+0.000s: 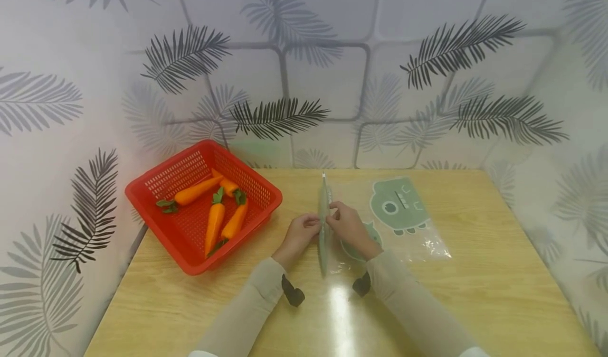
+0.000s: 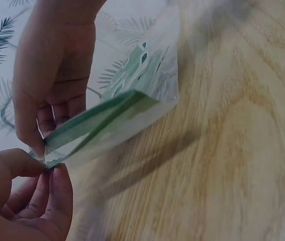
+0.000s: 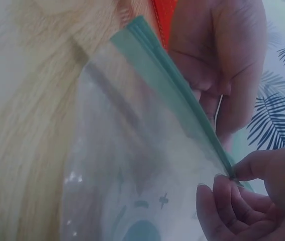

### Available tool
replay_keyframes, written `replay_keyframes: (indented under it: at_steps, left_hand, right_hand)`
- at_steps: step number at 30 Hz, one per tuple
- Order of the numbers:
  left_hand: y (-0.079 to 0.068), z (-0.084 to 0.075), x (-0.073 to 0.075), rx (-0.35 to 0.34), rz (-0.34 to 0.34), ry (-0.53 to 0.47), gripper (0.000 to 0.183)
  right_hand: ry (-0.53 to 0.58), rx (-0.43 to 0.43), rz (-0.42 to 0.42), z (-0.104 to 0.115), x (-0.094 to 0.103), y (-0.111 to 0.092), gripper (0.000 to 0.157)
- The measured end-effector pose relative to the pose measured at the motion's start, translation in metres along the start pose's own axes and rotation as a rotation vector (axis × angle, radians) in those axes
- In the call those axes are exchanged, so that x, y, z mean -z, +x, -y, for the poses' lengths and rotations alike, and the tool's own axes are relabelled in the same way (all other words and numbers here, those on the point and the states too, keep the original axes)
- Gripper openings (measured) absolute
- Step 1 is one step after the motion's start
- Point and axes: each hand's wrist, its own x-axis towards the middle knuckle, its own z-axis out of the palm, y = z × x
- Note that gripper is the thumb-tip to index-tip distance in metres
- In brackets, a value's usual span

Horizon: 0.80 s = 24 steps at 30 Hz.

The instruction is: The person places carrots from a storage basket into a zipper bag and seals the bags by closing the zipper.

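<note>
- Clock directions are taken from the hands in the head view, 12 pointing away from the person.
- The bag (image 1: 394,217), clear plastic with green prints, lies flat on the table (image 1: 494,293) towards 3 o'clock, part of it under the right forearm; its green strip (image 1: 324,251) stands edge-on, running from 12 to 6.
- Left hand (image 1: 299,234): thumb and fingers close in a narrow pinch on the strip, from the 9 o'clock side.
- Right hand (image 1: 350,227): a narrow pinch on the same strip, from the 3 o'clock side, fingertips just beside the left's.
- In the left wrist view the strip is raised off the wood, with a shadow beneath; whether the bag's mouth is parted, I cannot tell.
- The strip's 12 o'clock end comes close to the table's far edge, where the wall (image 1: 328,8) rises and limits reach.
- The red basket (image 1: 204,267) sits at 10 o'clock, holding four carrots (image 1: 215,225); its nearest corner is apart from the strip, leaving a gap for the left hand.
- Wider room lies at 3 to 5 o'clock, where wood runs from the bag's edge to the table's right edge.
</note>
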Motion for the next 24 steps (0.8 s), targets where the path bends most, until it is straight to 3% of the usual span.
replay_keyframes:
  at_steps: [9, 15, 20, 24]
  left_hand:
    - [-0.001, -0.001, -0.006, -0.012, -0.069, 0.039, 0.024]
    - [0.0, 0.002, -0.003, -0.01, -0.116, 0.102, 0.022]
    - [0.0, 0.002, -0.001, -0.008, -0.157, 0.162, 0.02]
    - [0.0, 0.002, 0.0, -0.005, -0.18, 0.154, 0.019]
  right_hand:
    - [-0.016, 0.025, 0.001, 0.009, 0.005, -0.007, 0.032]
    - [-0.133, 0.027, -0.094, 0.011, 0.011, -0.007, 0.022]
    - [-0.208, 0.035, -0.122, 0.017, 0.028, -0.007, 0.019]
    - [-0.231, 0.052, -0.139, 0.024, 0.043, -0.008, 0.019]
